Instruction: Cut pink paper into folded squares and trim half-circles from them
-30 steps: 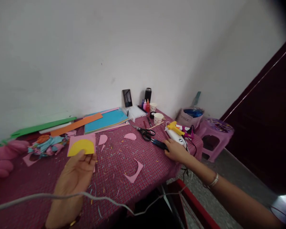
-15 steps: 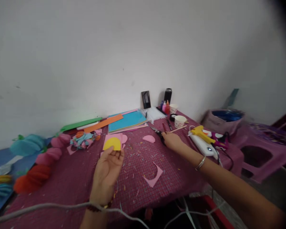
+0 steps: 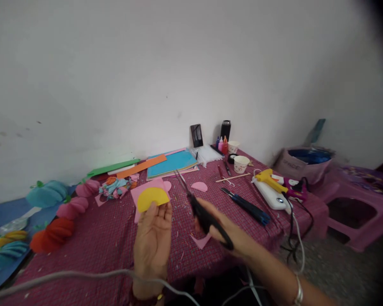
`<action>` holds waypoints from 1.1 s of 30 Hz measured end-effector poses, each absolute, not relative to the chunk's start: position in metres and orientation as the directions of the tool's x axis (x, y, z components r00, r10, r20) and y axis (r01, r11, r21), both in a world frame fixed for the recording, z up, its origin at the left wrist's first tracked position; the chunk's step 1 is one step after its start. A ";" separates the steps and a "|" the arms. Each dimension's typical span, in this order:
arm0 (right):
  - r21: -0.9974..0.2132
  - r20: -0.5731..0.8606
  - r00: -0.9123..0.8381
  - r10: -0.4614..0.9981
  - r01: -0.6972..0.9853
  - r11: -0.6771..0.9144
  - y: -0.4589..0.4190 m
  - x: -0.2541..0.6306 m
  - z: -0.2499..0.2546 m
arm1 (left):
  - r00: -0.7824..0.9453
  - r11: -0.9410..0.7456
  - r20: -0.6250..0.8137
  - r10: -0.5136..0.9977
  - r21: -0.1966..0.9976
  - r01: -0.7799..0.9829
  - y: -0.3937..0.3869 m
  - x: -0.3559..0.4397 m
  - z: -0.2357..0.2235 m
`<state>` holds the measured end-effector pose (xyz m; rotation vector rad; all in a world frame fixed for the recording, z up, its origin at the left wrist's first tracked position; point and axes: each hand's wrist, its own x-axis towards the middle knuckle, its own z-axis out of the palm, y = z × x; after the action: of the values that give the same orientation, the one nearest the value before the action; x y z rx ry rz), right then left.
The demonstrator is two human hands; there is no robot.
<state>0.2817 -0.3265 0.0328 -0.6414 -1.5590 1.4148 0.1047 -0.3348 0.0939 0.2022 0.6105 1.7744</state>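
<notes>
My left hand pinches a pink paper sheet together with a yellow half-circle template lying on it, thumb on top and fingers underneath. Dark-handled scissors are gripped in my right hand, their blades apart and pointing up and left toward the pink sheet without touching it. Below them on the cloth lies a pink offcut, partly hidden by the scissors and hand. A pink half circle rests flat farther back.
Blue pliers and a yellow glue gun on a white power strip lie right. Colored sheets and a paper cup stand farther back. Paper pumpkins line the left. A white cable crosses in front.
My right hand has lifted the scissors from the back of the table and brought them nearer, toward the left hand. The pink sheet and yellow template have tilted a little.
</notes>
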 end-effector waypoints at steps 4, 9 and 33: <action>-0.872 0.315 -0.454 0.834 -0.484 0.066 -0.359 0.245 0.018 | -0.404 -0.291 -0.085 0.911 0.561 -0.775 -0.345 0.116 0.097; -0.866 0.303 -0.445 0.843 -0.498 0.049 -0.361 0.230 0.016 | -0.449 -0.352 -0.006 0.894 0.612 -0.708 -0.349 0.120 0.097; -0.880 0.311 -0.359 0.880 -0.458 0.125 -0.359 0.239 0.007 | -0.477 -0.349 -0.001 0.879 0.680 -0.645 -0.341 0.131 0.088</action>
<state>0.2392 -0.3590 0.0070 -0.4749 -1.2666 1.5064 0.1313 -0.3413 0.0883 0.4554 0.7682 1.9542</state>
